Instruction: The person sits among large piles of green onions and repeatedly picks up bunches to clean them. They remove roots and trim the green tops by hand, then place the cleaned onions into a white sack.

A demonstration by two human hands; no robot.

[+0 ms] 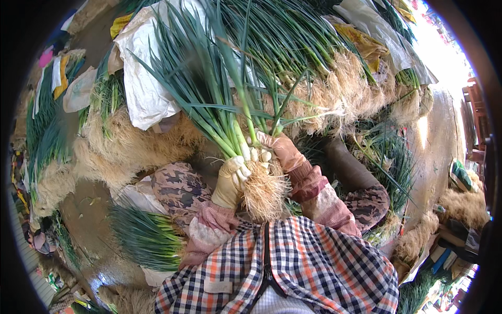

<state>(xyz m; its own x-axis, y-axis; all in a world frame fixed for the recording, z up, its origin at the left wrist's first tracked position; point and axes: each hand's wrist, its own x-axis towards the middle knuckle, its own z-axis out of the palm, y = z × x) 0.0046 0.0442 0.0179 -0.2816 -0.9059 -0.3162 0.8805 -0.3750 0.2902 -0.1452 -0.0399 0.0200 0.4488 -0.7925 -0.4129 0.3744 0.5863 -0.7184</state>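
Before my chest I hold a bunch of green onions (229, 135), with its white bulbs near my gloved fingers and a tangle of pale roots hanging below. My left hand (228, 182), in a cream rubber glove, closes around the bunch just above the roots. On the other side my right hand (282, 149), in a tan glove, grips bulbs and stalks of the bunch. The green leaves fan upward, some bent across the stalks. Right behind lies a large pile of green onions (274, 43), roots towards me.
A white plastic sack (147, 66) covers part of the rooted onions on the left. A smaller onion bundle (151, 239) lies beside my leg. Loose onion greens (386, 165) lie on the right by my boot (345, 161). More rooted bundles (51, 180) stand along the wet floor (94, 219).
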